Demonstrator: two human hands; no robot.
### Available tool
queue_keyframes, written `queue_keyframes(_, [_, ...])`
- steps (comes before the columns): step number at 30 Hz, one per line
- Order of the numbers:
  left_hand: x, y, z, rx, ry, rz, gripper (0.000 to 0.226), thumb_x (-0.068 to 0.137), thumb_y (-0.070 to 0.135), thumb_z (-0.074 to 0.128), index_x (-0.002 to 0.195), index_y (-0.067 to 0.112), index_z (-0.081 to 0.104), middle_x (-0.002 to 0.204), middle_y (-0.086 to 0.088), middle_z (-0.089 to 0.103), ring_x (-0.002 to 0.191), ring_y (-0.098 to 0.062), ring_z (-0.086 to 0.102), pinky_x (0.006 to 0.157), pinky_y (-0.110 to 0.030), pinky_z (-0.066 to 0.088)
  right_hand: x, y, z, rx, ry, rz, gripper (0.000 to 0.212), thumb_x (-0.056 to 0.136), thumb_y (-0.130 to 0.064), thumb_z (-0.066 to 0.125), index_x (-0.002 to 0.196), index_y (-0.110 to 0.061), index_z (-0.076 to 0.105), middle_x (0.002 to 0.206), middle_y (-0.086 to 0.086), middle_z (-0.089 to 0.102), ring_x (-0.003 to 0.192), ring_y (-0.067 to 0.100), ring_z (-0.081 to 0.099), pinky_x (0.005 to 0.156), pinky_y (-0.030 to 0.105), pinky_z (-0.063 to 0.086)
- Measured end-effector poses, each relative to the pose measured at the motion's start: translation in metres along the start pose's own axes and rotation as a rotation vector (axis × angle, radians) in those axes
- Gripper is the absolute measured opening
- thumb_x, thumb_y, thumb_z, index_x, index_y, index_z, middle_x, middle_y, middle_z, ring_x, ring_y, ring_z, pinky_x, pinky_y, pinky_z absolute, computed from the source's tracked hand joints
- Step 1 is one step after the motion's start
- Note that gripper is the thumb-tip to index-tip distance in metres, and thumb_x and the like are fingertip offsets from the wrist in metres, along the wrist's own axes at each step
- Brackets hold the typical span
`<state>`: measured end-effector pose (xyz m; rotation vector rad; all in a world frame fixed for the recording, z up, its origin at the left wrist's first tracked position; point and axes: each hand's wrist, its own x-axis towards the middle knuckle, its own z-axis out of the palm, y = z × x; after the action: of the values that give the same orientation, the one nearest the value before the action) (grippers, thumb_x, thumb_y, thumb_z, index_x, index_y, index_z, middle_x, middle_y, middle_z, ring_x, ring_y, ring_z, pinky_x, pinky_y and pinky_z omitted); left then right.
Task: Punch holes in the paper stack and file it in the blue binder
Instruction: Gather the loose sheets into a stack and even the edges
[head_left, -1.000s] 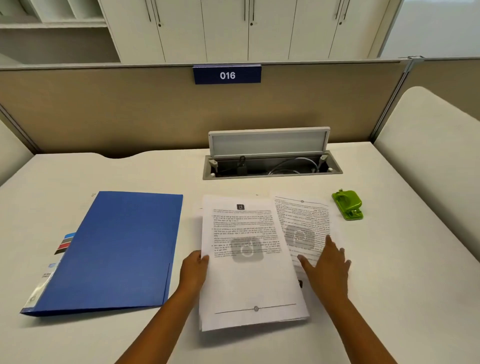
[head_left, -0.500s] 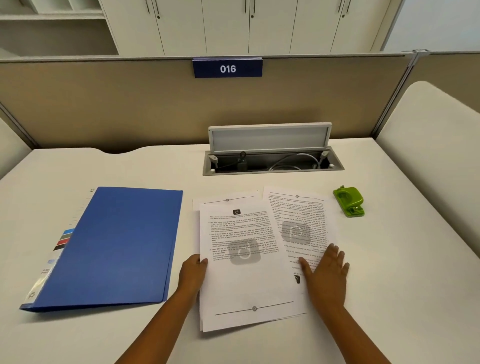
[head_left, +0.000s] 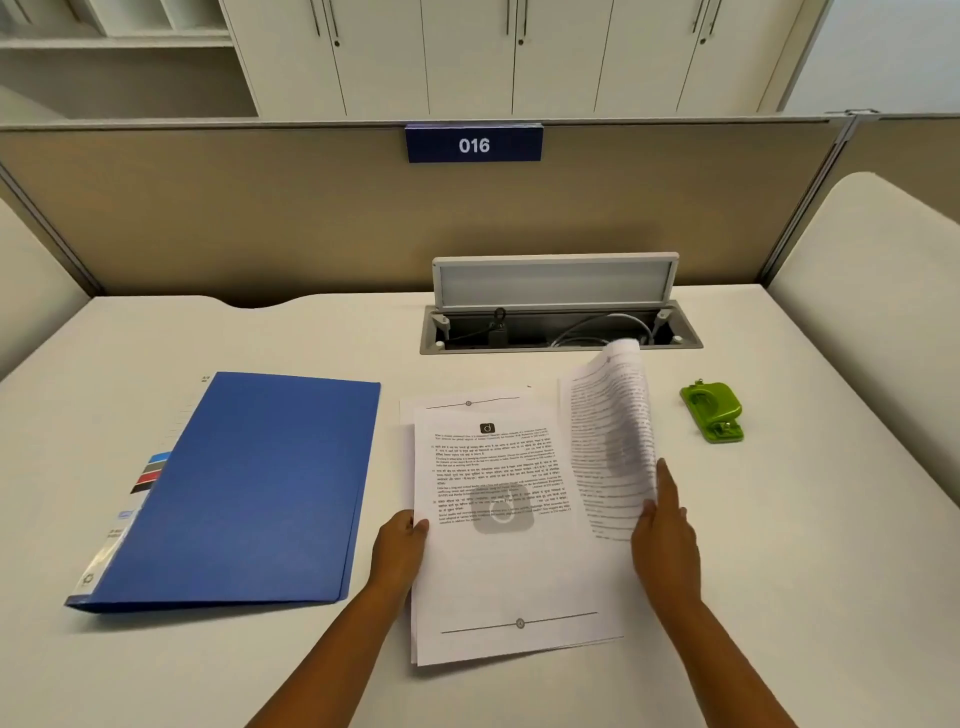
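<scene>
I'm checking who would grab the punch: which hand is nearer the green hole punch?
Right. The right hand lifts a sheet just left of and below the green hole punch; the left hand is across the paper stack.

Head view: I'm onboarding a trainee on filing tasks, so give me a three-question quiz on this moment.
1. True or false: the blue binder lies closed on the desk.
2. Which hand lifts the loose sheet? A) left hand B) right hand C) neither
3. Fill in: the green hole punch sits to the ____ of the paper stack.

Key: 1 true. 2 B: the right hand raises the curling sheet, while the left hand holds the stack's left edge. 3 right.
</scene>
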<state>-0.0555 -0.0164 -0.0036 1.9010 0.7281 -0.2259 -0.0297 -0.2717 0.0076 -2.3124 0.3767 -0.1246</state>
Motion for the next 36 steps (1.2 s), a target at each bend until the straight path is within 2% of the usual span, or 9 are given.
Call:
queue_keyframes(4, [0.000,-0.002,0.001,0.006,0.002,0.025,0.032,0.095,0.018,0.039,0.121,0.000,0.047,0.128,-0.017,0.053,0.114,-0.032,0.052,0.099,-0.041,0.042,0.006,-0.036,-0.032,0.114,0.044,-0.100,0.049,0.099,-0.017,0.030,0.145,-0.024,0.018,0.127,0.015,0.054,0.101,0.037,0.059,0.083,0.046,0.049])
queue_keyframes(8, [0.000,-0.003,0.001,0.023,0.007,0.045,0.032,0.096,0.018,0.038,0.121,0.000,0.047,0.128,-0.017,0.053,0.114,-0.032,0.051,0.098,-0.039,0.042,0.015,-0.056,-0.047,0.373,-0.017,-0.106,0.046,0.098,-0.018,0.037,0.142,-0.025,0.025,0.124,0.003,0.049,0.100,0.023,0.055,0.079,0.037,0.050])
queue_keyframes(11, [0.001,-0.004,0.002,0.032,0.012,0.048,0.032,0.096,0.018,0.038,0.120,0.000,0.047,0.127,-0.016,0.053,0.113,-0.031,0.052,0.097,-0.037,0.042,0.013,-0.054,-0.036,0.561,-0.190,0.001,0.045,0.093,-0.017,0.046,0.137,-0.025,0.038,0.127,0.004,0.054,0.108,0.025,0.057,0.090,0.043,0.050])
queue_keyframes(14, [0.002,-0.004,0.001,0.032,0.004,0.055,0.032,0.096,0.016,0.038,0.120,-0.001,0.047,0.127,-0.017,0.054,0.113,-0.031,0.052,0.097,-0.037,0.042,-0.008,-0.049,-0.016,0.493,-0.295,-0.021,0.047,0.092,-0.017,0.047,0.138,-0.021,0.036,0.129,0.004,0.052,0.108,0.019,0.055,0.091,0.035,0.047])
queue_keyframes(16, [0.002,-0.004,0.001,0.019,-0.004,0.057,0.032,0.096,0.015,0.038,0.121,-0.001,0.047,0.127,-0.017,0.054,0.114,-0.031,0.052,0.097,-0.036,0.042,-0.024,-0.046,-0.002,0.415,-0.341,-0.018,0.060,0.085,-0.033,0.047,0.140,-0.019,0.030,0.128,0.002,0.049,0.103,0.014,0.053,0.086,0.027,0.046])
queue_keyframes(19, [0.001,-0.003,0.000,0.006,-0.010,0.049,0.032,0.096,0.017,0.038,0.121,0.000,0.047,0.127,-0.016,0.054,0.113,-0.031,0.052,0.097,-0.038,0.042,-0.041,-0.038,0.016,0.300,-0.377,0.013,0.074,0.074,-0.052,0.050,0.139,-0.031,0.024,0.136,0.007,0.045,0.114,0.023,0.053,0.094,0.044,0.049])
queue_keyframes(24, [-0.001,-0.004,0.000,-0.006,-0.018,0.039,0.034,0.096,0.019,0.038,0.124,0.002,0.046,0.128,-0.016,0.054,0.114,-0.031,0.052,0.100,-0.040,0.043,-0.056,-0.029,0.029,0.032,-0.283,-0.032,0.082,0.080,-0.037,0.066,0.144,-0.021,0.018,0.146,0.007,0.030,0.132,0.025,0.033,0.106,0.040,0.034])
queue_keyframes(31, [-0.003,-0.004,0.000,-0.103,0.018,0.042,0.025,0.097,0.020,0.031,0.107,0.005,0.049,0.121,-0.015,0.055,0.101,-0.024,0.051,0.091,-0.033,0.041,-0.061,-0.012,0.039,-0.333,-0.304,-0.142,0.080,0.086,-0.048,0.053,0.146,-0.027,0.005,0.157,0.002,0.004,0.144,0.023,0.007,0.117,0.039,0.011])
queue_keyframes(36, [-0.003,-0.001,-0.001,-0.075,-0.027,0.047,0.036,0.095,0.028,0.040,0.119,0.003,0.049,0.121,-0.016,0.057,0.104,-0.027,0.057,0.091,-0.038,0.046,-0.061,-0.003,0.043,-0.359,-0.386,-0.203,0.072,0.090,-0.047,0.045,0.146,-0.030,0.003,0.157,-0.005,-0.001,0.145,0.019,-0.007,0.116,0.046,-0.005])
